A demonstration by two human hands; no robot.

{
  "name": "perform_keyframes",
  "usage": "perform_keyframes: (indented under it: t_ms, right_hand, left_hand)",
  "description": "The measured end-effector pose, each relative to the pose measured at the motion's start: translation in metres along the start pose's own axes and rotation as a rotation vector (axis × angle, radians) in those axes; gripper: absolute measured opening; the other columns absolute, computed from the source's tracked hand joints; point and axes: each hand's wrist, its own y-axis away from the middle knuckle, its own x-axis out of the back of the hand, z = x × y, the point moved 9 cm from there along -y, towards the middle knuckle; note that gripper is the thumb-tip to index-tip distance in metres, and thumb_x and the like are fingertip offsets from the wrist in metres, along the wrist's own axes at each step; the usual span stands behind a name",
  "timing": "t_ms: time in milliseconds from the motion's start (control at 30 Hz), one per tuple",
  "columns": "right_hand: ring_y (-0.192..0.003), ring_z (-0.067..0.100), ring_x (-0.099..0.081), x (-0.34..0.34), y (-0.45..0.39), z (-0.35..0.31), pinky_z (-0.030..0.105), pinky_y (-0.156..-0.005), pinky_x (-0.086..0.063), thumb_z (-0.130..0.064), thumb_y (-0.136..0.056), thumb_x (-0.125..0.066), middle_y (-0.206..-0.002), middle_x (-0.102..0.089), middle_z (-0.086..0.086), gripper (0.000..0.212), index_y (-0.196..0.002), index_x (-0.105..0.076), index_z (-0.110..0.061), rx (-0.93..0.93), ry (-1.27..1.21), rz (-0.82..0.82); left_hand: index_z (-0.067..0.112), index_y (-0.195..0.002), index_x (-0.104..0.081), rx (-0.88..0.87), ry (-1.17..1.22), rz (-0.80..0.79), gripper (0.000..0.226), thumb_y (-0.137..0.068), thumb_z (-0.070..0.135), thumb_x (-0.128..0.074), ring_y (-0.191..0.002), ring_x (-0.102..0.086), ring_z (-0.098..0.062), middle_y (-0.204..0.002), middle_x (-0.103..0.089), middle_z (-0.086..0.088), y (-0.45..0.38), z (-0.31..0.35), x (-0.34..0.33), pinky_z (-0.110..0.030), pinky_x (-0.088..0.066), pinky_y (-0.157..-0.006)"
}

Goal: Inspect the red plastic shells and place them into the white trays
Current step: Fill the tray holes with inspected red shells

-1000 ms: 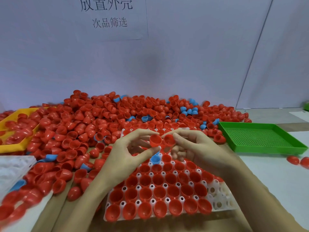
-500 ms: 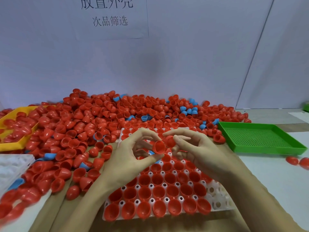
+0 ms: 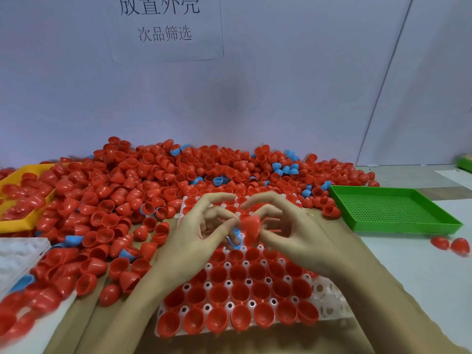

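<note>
Red shell (image 3: 251, 226), blurred, pinched between both hands over half-hidden white tray (image 3: 329, 302).

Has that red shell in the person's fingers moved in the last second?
Yes. The red shell has dropped lower and slightly right against the white tray, from mouth toward the camera to dome.
</note>
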Motion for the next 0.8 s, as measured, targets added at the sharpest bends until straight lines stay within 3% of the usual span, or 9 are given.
perform_keyframes:
  t_ms: [67, 133, 267, 333, 433, 567, 633, 800]
  right_hand:
    - [-0.081, 0.029, -0.072, -0.001, 0.000, -0.004, 0.039, -0.075, -0.061, -0.001, -0.099, -0.068, -0.096, -0.073, 0.004, 0.023, -0.117, -0.072, -0.015, 0.046, 0.123, 0.011]
    - [-0.074, 0.025, -0.073, -0.001, 0.001, -0.002, 0.035, -0.070, -0.061, -0.007, -0.100, -0.069, -0.089, -0.075, 0.005, 0.018, -0.115, -0.071, -0.017, 0.037, 0.149, 0.026]
    - [-0.067, 0.024, -0.072, 0.008, 0.007, 0.009, 0.035, -0.065, -0.058, -0.006, -0.099, -0.067, -0.079, -0.074, 0.005, 0.027, -0.121, -0.059, -0.018, -0.051, 0.178, 0.082]
    - [-0.063, 0.018, -0.067, 0.007, 0.012, 0.012, 0.030, -0.062, -0.053, -0.011, -0.097, -0.069, -0.077, -0.072, 0.004, 0.035, -0.125, -0.053, -0.022, -0.091, 0.187, 0.034]
    - [-0.060, 0.013, -0.064, -0.003, 0.019, 0.012, 0.022, -0.058, -0.048, -0.020, -0.094, -0.068, -0.073, -0.072, 0.000, 0.040, -0.126, -0.044, -0.028, -0.119, 0.130, -0.040]
    - [-0.056, 0.019, -0.069, -0.005, 0.029, 0.006, 0.026, -0.055, -0.051, -0.014, -0.099, -0.065, -0.073, -0.073, -0.002, 0.037, -0.116, -0.039, -0.033, -0.069, 0.206, 0.064]
    - [-0.058, 0.016, -0.070, -0.007, 0.035, 0.001, 0.026, -0.057, -0.054, -0.010, -0.102, -0.062, -0.074, -0.073, -0.006, 0.031, -0.112, -0.041, -0.032, -0.043, 0.257, 0.094]
    - [-0.066, 0.002, -0.065, 0.007, 0.052, -0.011, 0.007, -0.058, -0.042, -0.012, -0.100, -0.066, -0.070, -0.066, -0.021, 0.017, -0.107, -0.058, -0.026, 0.000, 0.499, 0.140]
  left_hand:
    - [0.025, -0.121, -0.067, -0.006, -0.009, -0.011, 0.022, -0.099, 0.021, -0.068, -0.091, -0.076, -0.025, -0.103, -0.076, -0.006, 0.000, 0.002, 0.001, -0.042, -0.061, -0.085]
    - [0.026, -0.115, -0.070, -0.014, -0.023, -0.037, 0.016, -0.099, 0.026, -0.069, -0.090, -0.076, -0.024, -0.101, -0.077, -0.004, 0.001, 0.003, -0.001, -0.035, -0.062, -0.083]
    - [0.038, -0.130, -0.062, -0.011, -0.014, -0.077, 0.037, -0.098, 0.022, -0.071, -0.090, -0.076, -0.024, -0.109, -0.074, -0.001, 0.002, 0.005, -0.011, -0.029, -0.060, -0.085]
    - [0.040, -0.137, -0.059, -0.003, 0.005, -0.125, 0.046, -0.096, 0.023, -0.073, -0.095, -0.076, -0.026, -0.114, -0.071, 0.001, 0.004, 0.006, -0.019, -0.030, -0.061, -0.087]
    - [0.036, -0.121, -0.069, -0.012, -0.047, -0.121, 0.026, -0.097, 0.025, -0.071, -0.089, -0.076, -0.020, -0.109, -0.074, 0.004, 0.006, 0.008, -0.024, -0.022, -0.059, -0.081]
    - [0.026, -0.110, -0.069, 0.027, -0.049, -0.087, 0.015, -0.098, 0.018, -0.071, -0.082, -0.077, -0.020, -0.097, -0.078, 0.001, 0.005, 0.000, -0.023, -0.023, -0.060, -0.077]
    - [0.025, -0.108, -0.069, 0.035, -0.045, -0.103, 0.012, -0.098, 0.020, -0.071, -0.084, -0.077, -0.021, -0.096, -0.078, -0.001, 0.006, -0.003, -0.024, -0.023, -0.060, -0.078]
    - [0.027, -0.113, -0.069, 0.041, -0.049, -0.176, 0.016, -0.098, 0.031, -0.069, -0.088, -0.078, -0.024, -0.103, -0.078, 0.000, 0.007, -0.006, -0.031, -0.030, -0.062, -0.081]
